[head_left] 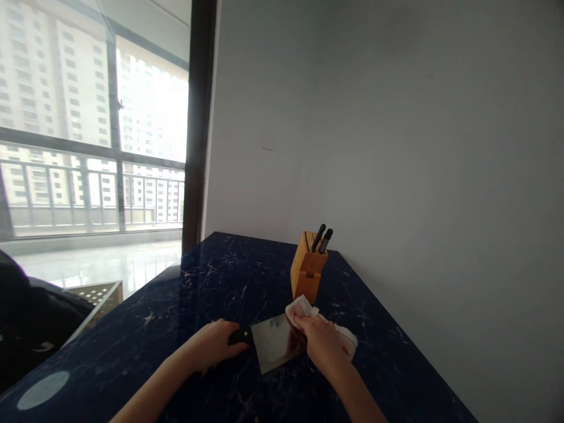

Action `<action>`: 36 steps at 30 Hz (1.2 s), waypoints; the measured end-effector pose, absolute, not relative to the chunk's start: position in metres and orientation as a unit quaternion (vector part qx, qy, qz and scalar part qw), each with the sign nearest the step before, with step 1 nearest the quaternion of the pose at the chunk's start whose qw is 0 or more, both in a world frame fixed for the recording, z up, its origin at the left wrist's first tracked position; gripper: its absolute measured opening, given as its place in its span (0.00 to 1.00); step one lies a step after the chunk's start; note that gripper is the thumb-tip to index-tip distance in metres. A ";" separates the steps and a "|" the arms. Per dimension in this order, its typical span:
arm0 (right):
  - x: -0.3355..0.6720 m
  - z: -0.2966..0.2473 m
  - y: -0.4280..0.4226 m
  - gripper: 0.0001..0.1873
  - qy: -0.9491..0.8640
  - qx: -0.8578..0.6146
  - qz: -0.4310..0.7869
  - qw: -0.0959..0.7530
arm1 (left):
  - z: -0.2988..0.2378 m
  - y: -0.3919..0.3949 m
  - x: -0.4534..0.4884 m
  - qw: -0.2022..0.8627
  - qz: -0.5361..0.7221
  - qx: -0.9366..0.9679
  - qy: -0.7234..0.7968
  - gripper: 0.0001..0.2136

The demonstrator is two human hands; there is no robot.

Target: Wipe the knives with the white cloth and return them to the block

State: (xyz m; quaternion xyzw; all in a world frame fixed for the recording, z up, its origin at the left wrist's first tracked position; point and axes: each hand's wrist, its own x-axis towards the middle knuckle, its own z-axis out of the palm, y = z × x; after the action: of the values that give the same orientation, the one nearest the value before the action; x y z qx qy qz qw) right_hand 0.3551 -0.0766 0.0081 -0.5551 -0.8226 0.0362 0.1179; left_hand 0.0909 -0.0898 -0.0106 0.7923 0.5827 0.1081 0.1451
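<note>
A cleaver (275,343) with a wide shiny blade and a dark handle is held over the dark blue marbled table. My left hand (215,343) is closed around its handle. My right hand (321,341) grips a white cloth (302,310), which lies against the far right end of the blade. Part of the cloth hangs out to the right of my wrist, with a reddish mark on it. Just beyond the cloth stands a wooden knife block (306,273) with two dark-handled tools (324,239) in its top.
The marbled table (233,264) reaches back to the grey wall (396,176). A pale round spot (43,390) is at its near left. Beyond its left edge are a black object (35,317) and a perforated light-coloured panel (97,294), near large windows.
</note>
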 end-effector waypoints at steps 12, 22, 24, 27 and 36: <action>0.351 0.006 -0.075 0.24 -0.831 -0.544 0.026 0.110 | -0.007 -0.091 0.093 0.142 0.108 0.794 0.581 0.19; 0.365 0.012 -0.076 0.16 -0.824 -0.531 0.140 0.143 | -0.001 -0.095 0.094 0.137 0.115 0.792 0.583 0.20; 0.349 0.008 -0.084 0.17 -0.840 -0.492 0.168 0.159 | -0.001 -0.095 0.095 0.133 0.117 0.791 0.586 0.20; 0.336 0.004 -0.091 0.17 -0.853 -0.469 0.162 0.160 | -0.002 -0.095 0.095 0.127 0.116 0.789 0.590 0.20; 0.397 0.005 -0.056 0.14 -0.762 -0.633 0.032 0.132 | -0.002 -0.094 0.093 0.148 0.125 0.793 0.578 0.20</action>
State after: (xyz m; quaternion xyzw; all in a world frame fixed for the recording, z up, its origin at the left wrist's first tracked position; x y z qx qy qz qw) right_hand 0.3966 -0.0563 0.0053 -0.6331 -0.7621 0.0322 0.1316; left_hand 0.0931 -0.0938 -0.0024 0.7927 0.5780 0.1249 0.1481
